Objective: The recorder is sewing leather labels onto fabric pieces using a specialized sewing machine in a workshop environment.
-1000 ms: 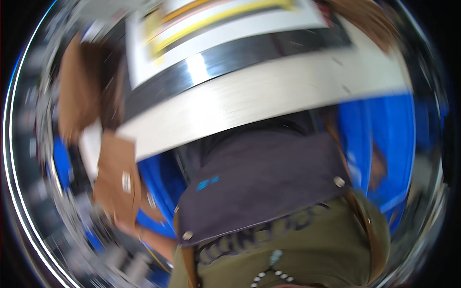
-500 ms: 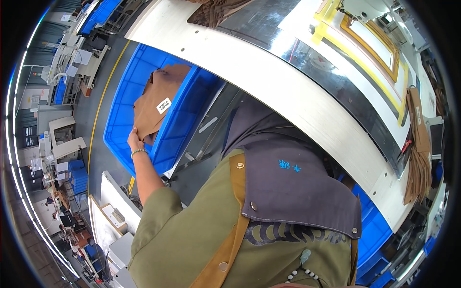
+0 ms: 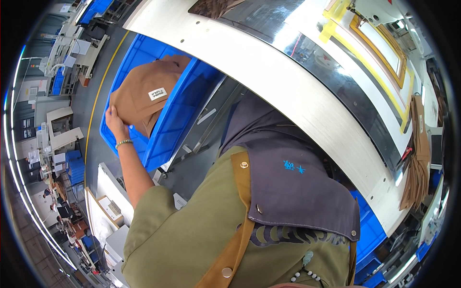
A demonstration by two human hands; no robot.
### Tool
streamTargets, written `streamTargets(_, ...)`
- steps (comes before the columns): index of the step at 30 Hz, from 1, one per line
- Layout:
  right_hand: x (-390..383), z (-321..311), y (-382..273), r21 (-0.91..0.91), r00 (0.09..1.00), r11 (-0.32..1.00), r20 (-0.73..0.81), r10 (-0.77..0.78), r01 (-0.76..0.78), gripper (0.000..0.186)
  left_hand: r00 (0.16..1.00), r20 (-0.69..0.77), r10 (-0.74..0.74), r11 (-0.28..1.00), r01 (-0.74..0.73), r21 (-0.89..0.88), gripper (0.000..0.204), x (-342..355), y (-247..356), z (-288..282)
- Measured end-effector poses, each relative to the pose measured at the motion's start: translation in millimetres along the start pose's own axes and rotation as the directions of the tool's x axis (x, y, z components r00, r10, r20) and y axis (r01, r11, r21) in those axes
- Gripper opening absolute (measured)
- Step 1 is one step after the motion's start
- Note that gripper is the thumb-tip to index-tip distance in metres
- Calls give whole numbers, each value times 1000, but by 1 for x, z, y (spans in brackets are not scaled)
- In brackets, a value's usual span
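Observation:
At the left, my left hand (image 3: 115, 123) grips the near left edge of a brown cloth piece (image 3: 137, 98) with a small white label sewn on it. Fingers are closed on the cloth, and a beaded bracelet circles the wrist. Under and around the cloth stands a blue plastic bin (image 3: 169, 114), beside the table's edge. More brown cloth lies inside it beneath the held piece, partly hidden. My right hand is out of view.
A pale worktable (image 3: 288, 72) curves along my front, bearing a yellow-taped template frame (image 3: 382, 45) under a machine head. Brown strips (image 3: 418, 168) hang over its right end. Another blue bin (image 3: 367, 230) sits below the table. A white cabinet (image 3: 111, 192) stands behind my left arm.
My left hand has moved up and left with the cloth edge, spreading the brown piece higher and wider over the bin. The view has shifted slightly.

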State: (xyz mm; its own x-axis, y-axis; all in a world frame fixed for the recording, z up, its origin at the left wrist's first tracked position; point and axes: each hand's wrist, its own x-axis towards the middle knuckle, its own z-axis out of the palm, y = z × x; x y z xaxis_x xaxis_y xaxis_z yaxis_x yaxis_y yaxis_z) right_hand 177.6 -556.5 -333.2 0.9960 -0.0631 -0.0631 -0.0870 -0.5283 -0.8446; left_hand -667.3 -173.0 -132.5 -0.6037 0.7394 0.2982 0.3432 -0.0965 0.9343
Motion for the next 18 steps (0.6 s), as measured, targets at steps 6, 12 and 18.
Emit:
streamTargets(6,0,7,-5,-6,1000,1000,-23,-7,7,32,797,4,-603,580,436,689,64,-32,-72,-67)
streamTargets(12,12,57,18,-124,973,992,-222,-63,36,30,875,376,305,505,-483,715,62,36,-6,47)
streamTargets(18,2,54,20,272,906,934,-289,310,-232,27,583,299,755,576,-808,121,38,42,162,241)
